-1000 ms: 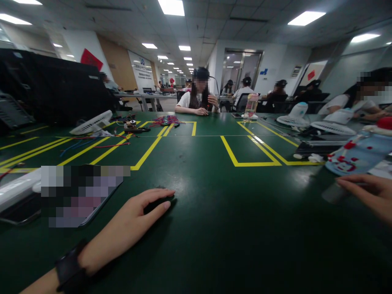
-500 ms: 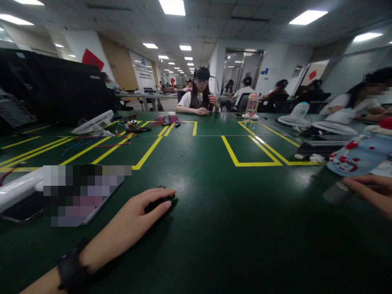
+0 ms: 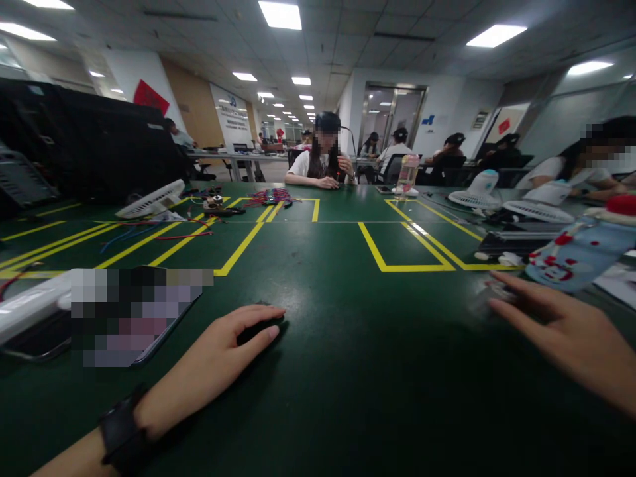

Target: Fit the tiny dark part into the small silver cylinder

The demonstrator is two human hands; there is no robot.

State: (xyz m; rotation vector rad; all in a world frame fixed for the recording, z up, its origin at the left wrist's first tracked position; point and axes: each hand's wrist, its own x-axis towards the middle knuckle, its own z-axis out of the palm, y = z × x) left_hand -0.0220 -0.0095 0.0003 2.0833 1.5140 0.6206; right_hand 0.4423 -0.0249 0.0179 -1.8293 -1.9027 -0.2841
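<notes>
My left hand [image 3: 236, 338] rests on the green table [image 3: 322, 371], thumb and fingers curled around a dark thing [image 3: 251, 331]. The hand covers most of that thing, so its kind is unclear. On the other side, my right hand [image 3: 556, 324] grips a small grey cylinder [image 3: 481, 301] between thumb and fingers, low over the tabletop. The cylinder is smeared by motion. Just beyond this hand stands a light blue bottle [image 3: 581, 255] with a red top and a cartoon print.
A phone [image 3: 149, 324] and a white device [image 3: 34, 305] lie at left. Beyond are a white fan [image 3: 152, 199], loose wires [image 3: 271, 196] and yellow tape lines [image 3: 420, 268]. More fans [image 3: 477, 189] stand at right. A person [image 3: 318, 162] sits across the table.
My right hand has come inward to the left, carrying the grey cylinder with it away from the bottle. My left hand stays where it was.
</notes>
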